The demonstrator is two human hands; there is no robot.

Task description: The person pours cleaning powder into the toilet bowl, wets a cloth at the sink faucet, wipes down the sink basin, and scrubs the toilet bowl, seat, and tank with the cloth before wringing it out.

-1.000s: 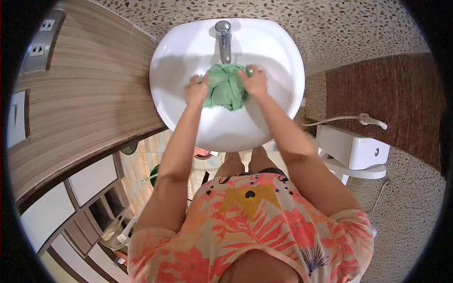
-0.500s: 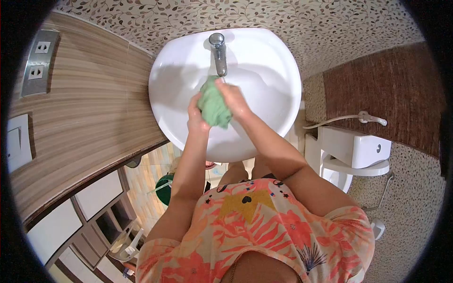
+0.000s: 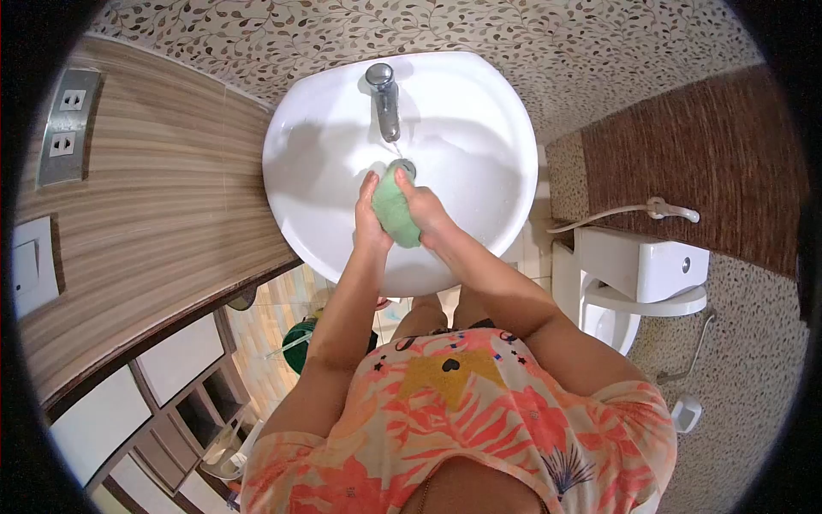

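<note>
A wet-looking green cloth (image 3: 396, 212) is bunched between my two hands over the white sink (image 3: 505, 171). My left hand (image 3: 371, 218) grips its left side, fingers pointing up along it. On the other side my right hand (image 3: 425, 210) is closed on the cloth, thumb lying across its upper part. The chrome faucet (image 3: 387, 111) stands just beyond my hands, and a thin stream of water runs from its spout. Behind the top of the cloth the drain (image 3: 404, 167) is partly visible.
A wood-patterned wall (image 3: 171, 163) with outlets (image 3: 64, 128) runs along the left. To the right are a white toilet tank (image 3: 638, 264) and a spray hose (image 3: 672, 211). A green bucket (image 3: 297, 344) stands on the floor below, near white-fronted cabinets (image 3: 180, 355).
The cloth is squeezed into a smaller, smoother bundle. Both hands have drawn slightly down from the spout, so the drain and the water now show. The view has shifted a little.
</note>
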